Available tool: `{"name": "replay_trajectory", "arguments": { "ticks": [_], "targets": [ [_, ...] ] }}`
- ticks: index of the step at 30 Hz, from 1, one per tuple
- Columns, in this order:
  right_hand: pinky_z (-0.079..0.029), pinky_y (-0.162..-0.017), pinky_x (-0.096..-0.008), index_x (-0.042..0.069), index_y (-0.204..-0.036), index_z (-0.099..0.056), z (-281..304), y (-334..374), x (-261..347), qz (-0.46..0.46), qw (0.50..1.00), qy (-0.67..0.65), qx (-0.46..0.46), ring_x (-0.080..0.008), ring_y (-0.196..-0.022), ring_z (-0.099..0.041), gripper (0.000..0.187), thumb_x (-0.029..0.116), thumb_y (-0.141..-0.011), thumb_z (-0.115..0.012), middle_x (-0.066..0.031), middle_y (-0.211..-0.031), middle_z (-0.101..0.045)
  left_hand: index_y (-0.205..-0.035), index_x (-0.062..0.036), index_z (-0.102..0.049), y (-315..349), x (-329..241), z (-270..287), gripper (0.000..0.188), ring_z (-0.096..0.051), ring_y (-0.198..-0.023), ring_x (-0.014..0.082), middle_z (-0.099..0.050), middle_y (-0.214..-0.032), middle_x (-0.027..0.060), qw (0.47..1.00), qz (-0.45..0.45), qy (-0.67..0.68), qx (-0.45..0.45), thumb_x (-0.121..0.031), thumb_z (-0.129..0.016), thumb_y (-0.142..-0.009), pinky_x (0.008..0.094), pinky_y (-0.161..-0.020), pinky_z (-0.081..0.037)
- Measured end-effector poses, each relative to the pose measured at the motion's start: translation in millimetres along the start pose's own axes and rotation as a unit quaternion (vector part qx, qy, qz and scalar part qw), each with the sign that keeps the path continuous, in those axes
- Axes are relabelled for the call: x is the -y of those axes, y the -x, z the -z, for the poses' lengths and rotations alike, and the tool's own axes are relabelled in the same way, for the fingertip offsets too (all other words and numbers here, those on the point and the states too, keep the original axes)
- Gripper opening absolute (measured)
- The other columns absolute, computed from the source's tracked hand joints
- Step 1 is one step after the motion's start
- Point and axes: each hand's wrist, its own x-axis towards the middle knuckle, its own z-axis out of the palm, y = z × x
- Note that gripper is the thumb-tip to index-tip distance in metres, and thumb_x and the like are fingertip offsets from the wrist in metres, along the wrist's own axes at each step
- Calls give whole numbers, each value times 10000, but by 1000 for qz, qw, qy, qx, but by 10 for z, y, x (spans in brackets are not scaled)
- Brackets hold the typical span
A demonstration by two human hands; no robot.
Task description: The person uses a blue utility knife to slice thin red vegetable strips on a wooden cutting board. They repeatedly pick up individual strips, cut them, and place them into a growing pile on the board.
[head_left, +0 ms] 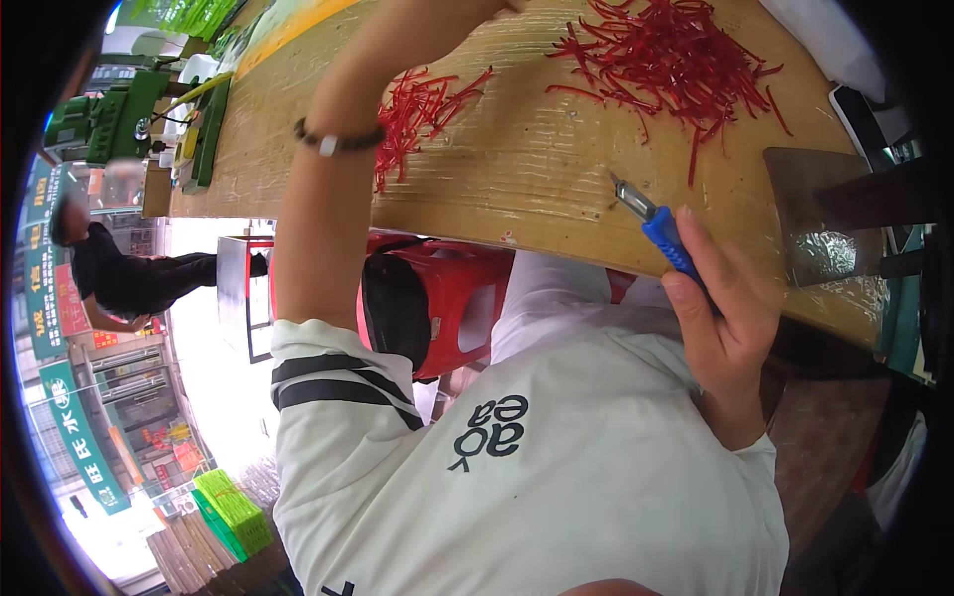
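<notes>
My right hand point(730, 298) is closed around the blue handle of a utility knife point(664, 230), its metal tip pointing up and left over the table's near edge. My left arm reaches across the table, and my left hand point(477, 12) is cut off by the upper edge of the picture, so its fingers are mostly hidden. A large loose pile of thin red strips point(686, 65) lies at the far right of the table. Beside my left forearm is a smaller heap of the same red strips point(417, 114), partly covered by the arm.
The wooden table point(517, 169) looks covered with clear film. A green machine point(124, 114) stands at its left end. A dark flat sheet point(820, 214) lies at the right edge. Below are a red plastic stool point(462, 288) and a black bag point(393, 308). A person in black point(119, 263) is at the left.
</notes>
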Motion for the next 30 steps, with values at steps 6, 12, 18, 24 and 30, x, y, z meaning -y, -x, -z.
{"name": "replay_trajectory", "arguments": {
  "ticks": [6, 12, 18, 24, 30],
  "targets": [
    [-361, -460, -309, 25, -1192, -647, -12, 1, -9, 16, 1000, 6, -2, -179, -487, -429, 419, 111, -789, -728, -59, -615, -507, -950, -49, -703, 539, -62, -18, 218, -614, -782, 215, -663, -889, 95, 956, 44, -287, 36, -235, -665, -843, 344, -694, -478],
    [-348, -456, -307, 20, -1188, -648, -12, 14, 6, 7, 1000, 13, 0, -177, -484, -415, 416, 105, -789, -728, -58, -606, -492, -919, -41, -683, 616, -8, -220, 185, -612, -814, 287, -643, -901, 116, 944, 22, -328, -37, -200, -653, -828, 385, -719, -481],
    [-338, -460, -301, 8, -1186, -645, -34, 19, -4, 10, 1000, 0, -4, -174, -488, -405, 408, 100, -796, -723, -62, -613, -491, -1013, 4, -626, 675, -190, -91, 184, -624, -745, 266, -636, -814, 157, 962, 64, -188, -186, -80, -565, -861, 337, -684, -487],
    [-419, -580, -249, -27, -1219, -606, -23, -28, 2, -12, 999, -13, -32, -142, -617, -518, 423, 86, -825, -706, -102, -820, -634, -1035, 5, -626, 974, -598, -647, 138, -571, -625, 59, -632, -815, 36, 962, 4, 148, -228, -31, -530, -943, 182, -560, -461],
    [-434, -781, -224, -41, -1113, -641, -49, -136, 189, -173, 978, -104, -60, -105, -842, -575, 284, 73, -857, -686, -71, -1002, -676, -1122, 37, -596, 1110, -961, -1296, 224, -643, -758, 153, -661, -940, 101, 936, -79, 284, -193, 60, -485, -928, 252, -694, -513]
  ]
}}
